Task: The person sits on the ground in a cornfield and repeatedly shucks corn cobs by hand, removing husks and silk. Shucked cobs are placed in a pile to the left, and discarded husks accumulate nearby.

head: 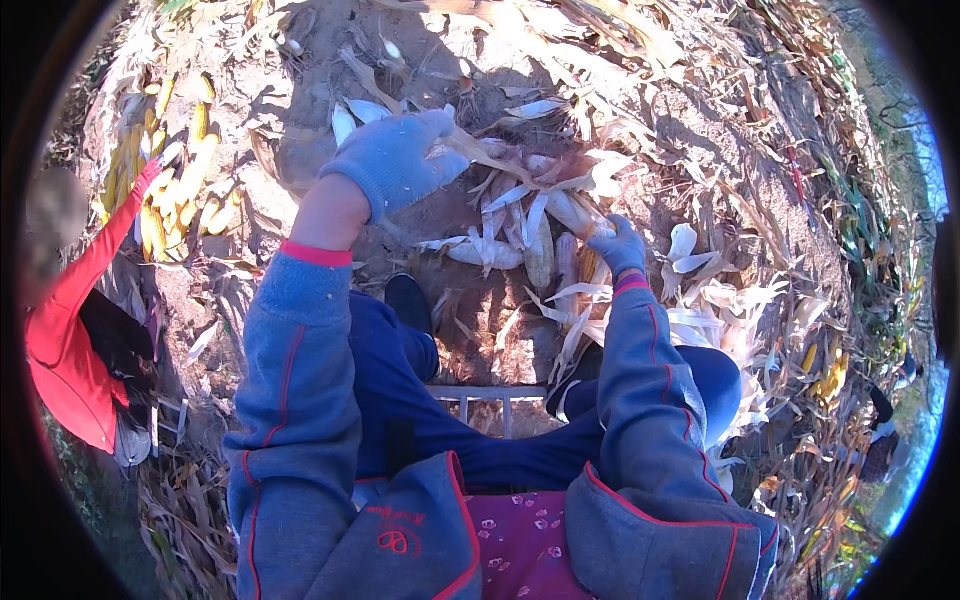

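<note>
My left hand [397,163], in a pale grey-blue knit glove, grips the end of a dry corn husk [491,159]. The husk stretches rightward toward an ear of corn [568,213] with peeled husk leaves about it. My right hand [621,246], gloved too, is closed around the near right end of that ear. Below and left of the ear lies a small pile with a pale husked ear [487,253], another ear [539,259] and a yellow cob [587,264] partly behind husk. The fingertips of both hands are partly hidden.
At left, a person in a red top [71,360] reaches toward a heap of yellow cobs [172,191]. Loose husks [720,319] lie beside my right knee. Below me shows a metal stool frame [487,393]. More yellow cobs [831,379] lie far right, near standing dry stalks [862,202].
</note>
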